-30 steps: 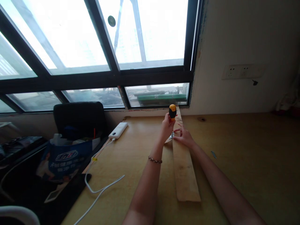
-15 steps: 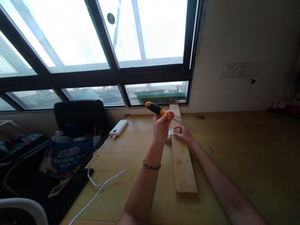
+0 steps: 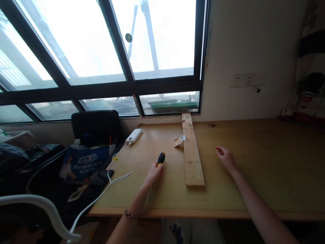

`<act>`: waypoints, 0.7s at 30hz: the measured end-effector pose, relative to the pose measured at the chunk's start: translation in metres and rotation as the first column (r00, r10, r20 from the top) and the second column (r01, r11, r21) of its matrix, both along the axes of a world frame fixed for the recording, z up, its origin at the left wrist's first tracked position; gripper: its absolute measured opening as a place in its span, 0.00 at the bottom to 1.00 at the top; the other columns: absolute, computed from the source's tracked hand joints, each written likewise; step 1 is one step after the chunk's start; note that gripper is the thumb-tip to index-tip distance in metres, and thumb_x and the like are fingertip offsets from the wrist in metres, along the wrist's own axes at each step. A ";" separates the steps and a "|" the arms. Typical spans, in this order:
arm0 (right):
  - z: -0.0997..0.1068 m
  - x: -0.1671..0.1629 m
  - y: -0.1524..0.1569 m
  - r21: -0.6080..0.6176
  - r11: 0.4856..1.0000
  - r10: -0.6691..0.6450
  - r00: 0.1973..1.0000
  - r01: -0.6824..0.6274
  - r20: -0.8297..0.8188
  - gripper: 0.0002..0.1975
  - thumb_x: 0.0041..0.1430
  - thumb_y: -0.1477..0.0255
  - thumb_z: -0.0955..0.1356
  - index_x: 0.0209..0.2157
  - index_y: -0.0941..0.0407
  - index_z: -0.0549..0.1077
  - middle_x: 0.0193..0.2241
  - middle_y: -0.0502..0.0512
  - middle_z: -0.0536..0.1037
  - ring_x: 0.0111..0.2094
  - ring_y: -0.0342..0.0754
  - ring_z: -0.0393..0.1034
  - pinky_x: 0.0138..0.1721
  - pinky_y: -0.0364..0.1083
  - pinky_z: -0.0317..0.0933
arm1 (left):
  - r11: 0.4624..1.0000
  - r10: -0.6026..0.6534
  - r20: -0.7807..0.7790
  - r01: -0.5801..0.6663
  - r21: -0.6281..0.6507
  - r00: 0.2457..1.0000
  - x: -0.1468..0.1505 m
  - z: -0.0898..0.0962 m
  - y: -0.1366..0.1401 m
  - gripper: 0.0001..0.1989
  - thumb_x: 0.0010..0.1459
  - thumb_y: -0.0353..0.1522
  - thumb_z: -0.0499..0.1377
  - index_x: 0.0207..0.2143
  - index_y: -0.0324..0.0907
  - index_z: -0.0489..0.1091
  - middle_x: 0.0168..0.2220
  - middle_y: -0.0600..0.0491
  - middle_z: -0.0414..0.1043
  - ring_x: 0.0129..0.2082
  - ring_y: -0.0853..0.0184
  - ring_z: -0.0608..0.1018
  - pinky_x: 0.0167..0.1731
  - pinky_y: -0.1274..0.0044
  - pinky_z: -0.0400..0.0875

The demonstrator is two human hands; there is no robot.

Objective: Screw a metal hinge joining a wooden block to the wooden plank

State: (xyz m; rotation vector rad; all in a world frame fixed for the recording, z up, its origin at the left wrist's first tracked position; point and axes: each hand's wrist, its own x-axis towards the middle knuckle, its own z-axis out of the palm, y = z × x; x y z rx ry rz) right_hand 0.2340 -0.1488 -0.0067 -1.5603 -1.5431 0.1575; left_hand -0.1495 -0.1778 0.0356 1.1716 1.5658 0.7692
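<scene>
My left hand is closed around a screwdriver. Its black and yellow handle points away from me, and the shaft runs back under my forearm. To the right of that hand lies a long wooden board, stretching toward the window. A small metal hinge sits at the board's left edge, joining it to a short wooden piece that sticks out tilted. My right hand is low over the table, right of the board, fingers curled together; what they hold, if anything, is hidden.
A white power bank with a white cable lies on the left of the wooden table. A black chair and a blue bag stand left of it. Window and wall bound the back.
My right hand has left the hinge and moved right, where metal screws lay; they no longer show. My left hand has lowered leftward with the screwdriver, its shaft now toward me. The view has shifted.
</scene>
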 end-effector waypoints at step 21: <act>-0.012 0.014 0.004 -0.100 0.994 -0.025 0.968 0.051 0.248 0.10 0.50 0.76 0.61 0.29 0.57 0.74 0.32 0.57 0.75 0.36 0.49 0.67 0.40 0.47 0.59 | 0.932 0.161 -0.699 0.125 0.339 0.696 -0.002 0.001 0.036 0.20 0.51 0.38 0.52 0.46 0.39 0.67 0.31 0.47 0.74 0.34 0.62 0.75 0.31 0.78 0.62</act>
